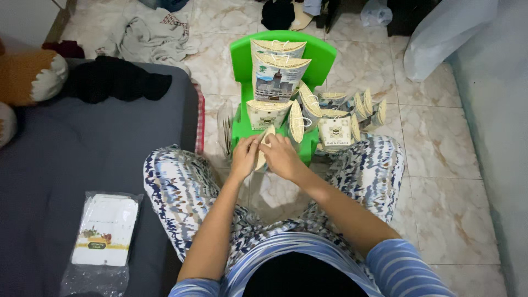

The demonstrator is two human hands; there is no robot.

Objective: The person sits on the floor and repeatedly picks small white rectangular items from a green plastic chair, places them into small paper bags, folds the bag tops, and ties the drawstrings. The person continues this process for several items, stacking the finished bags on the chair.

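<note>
Indoor light was moderate and diffuse, falling from above. The marble floor [440,143] was evenly lit and carried faint sheen without hard glare. A soft shadow lay on the floor between the knees, beneath the hands. The grey bed [44,181] at left read dim and flat. The green chair [242,55] appeared saturated. Focus was fair at centre; wide-angle bending and slight softness marked the edges.

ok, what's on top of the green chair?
The green chair carries cream pillow-shaped gift boxes, stacked against the backrest and leaning along the seat. More spill off its right side. The left hand and right hand cover the seat's front edge, holding another box.
</note>
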